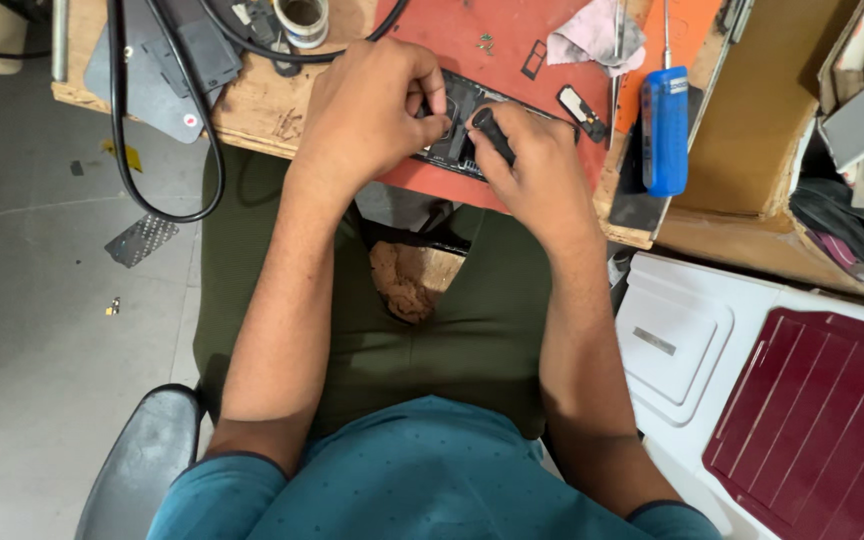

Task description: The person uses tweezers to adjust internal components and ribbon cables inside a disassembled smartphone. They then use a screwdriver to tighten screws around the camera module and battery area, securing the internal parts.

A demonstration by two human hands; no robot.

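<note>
Opened phone (457, 125), one, lies on the red mat (512, 35) at the bench edge; thin, stiff, likely fragile inside, best held by its rims; left hand (367, 115) pinches its upper part, fingers curled tight; right hand (537, 170) grips one black-handled tool (490, 130) over it; one blue case (665, 130) and one tape roll (302, 18) lie nearby.

Both forearms extend forward from the torso and converge toward the opened phone (457, 125), the single reference point. Left hand (372, 110): knuckles up, wrist slightly bent, fingers curled down onto the phone's left part, thumb and forefinger pinched together. Right hand (532, 165): just right of the phone's middle, fingers closed around a dark tool handle, thumb on top. The two hands lie nearly touching, both arms bare to the sleeves.
</note>
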